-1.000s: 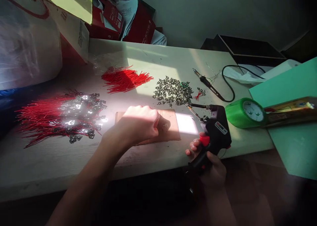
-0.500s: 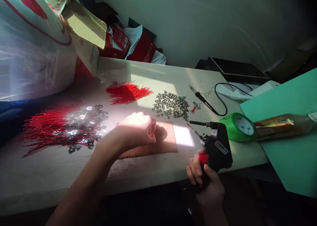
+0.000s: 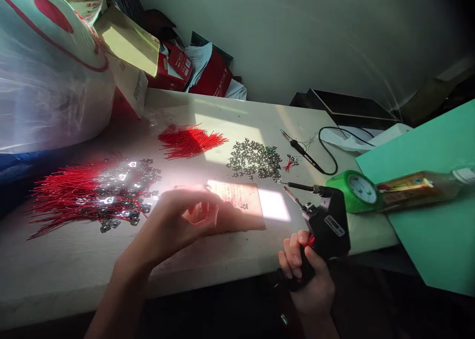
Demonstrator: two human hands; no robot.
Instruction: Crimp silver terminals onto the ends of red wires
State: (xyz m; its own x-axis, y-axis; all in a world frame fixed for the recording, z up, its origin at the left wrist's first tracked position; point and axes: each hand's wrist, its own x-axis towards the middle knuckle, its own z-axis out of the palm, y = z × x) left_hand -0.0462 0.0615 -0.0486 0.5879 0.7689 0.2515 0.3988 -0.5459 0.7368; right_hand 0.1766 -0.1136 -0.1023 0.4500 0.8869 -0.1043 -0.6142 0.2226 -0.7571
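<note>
My right hand [image 3: 311, 279] grips the handle of a black soldering gun [image 3: 330, 225], fingers around its red trigger [image 3: 308, 241]. The gun's iron tip and its thin feed tube point left, above the right part of the table. My left hand [image 3: 189, 213] hovers over the left part of a brown board [image 3: 232, 195], its fingers curled and thumb and fingertips close together; whatever they hold is hidden. One small metal part [image 3: 244, 206] lies on the board. Beyond the board is a heap of small metal parts [image 3: 254, 158].
Red wires [image 3: 193, 141] lie in a bundle at the back. Wires joined to metal parts [image 3: 92, 195] are piled at left, beside a large plastic bag [image 3: 55, 81]. A second soldering iron [image 3: 304, 153], green tape roll [image 3: 354, 191] and bottle [image 3: 419, 190] lie at right.
My left hand has moved left and turned, uncovering the small metal part on the board. The gun has hardly moved; less of its red trigger shows.
</note>
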